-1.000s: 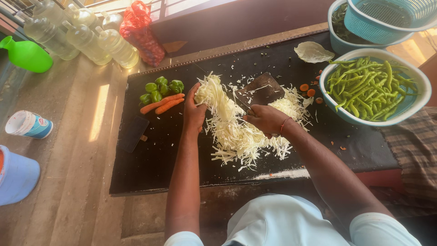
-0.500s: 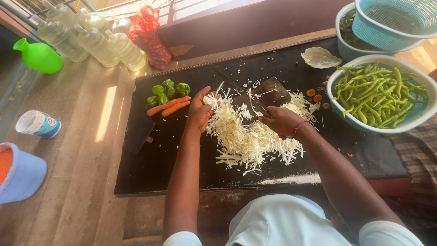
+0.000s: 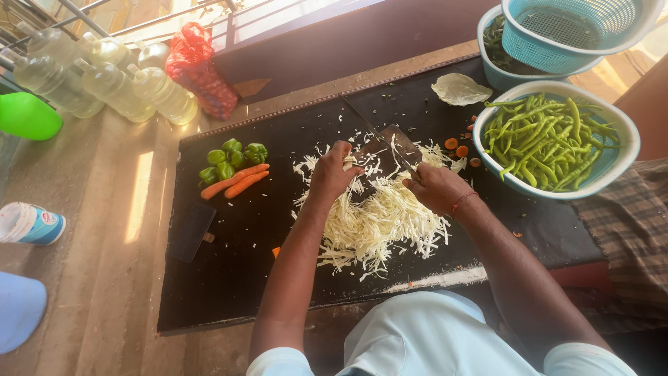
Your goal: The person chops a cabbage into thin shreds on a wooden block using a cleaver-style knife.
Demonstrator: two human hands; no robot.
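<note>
A heap of pale shredded cabbage (image 3: 379, 223) lies on a black mat (image 3: 236, 278). My left hand (image 3: 332, 174) rests at the far end of the heap, its fingers curled over a clump of shreds beside the blade. My right hand (image 3: 435, 186) grips the handle of a broad dark cleaver (image 3: 391, 150), whose blade lies flat over the far side of the heap with shreds stuck on it.
Green peppers (image 3: 228, 159) and two carrots (image 3: 233, 181) lie to the left, near a second dark blade (image 3: 191, 232). A bowl of green chillies (image 3: 550, 143), blue baskets (image 3: 570, 31), a cabbage leaf (image 3: 459, 89), carrot slices (image 3: 456, 147), bottles (image 3: 111, 87), a red bag (image 3: 198, 69).
My left hand moved right from the heap's left edge and closed over shreds by the blade. The cleaver shifted with my right hand. The view drifted.
</note>
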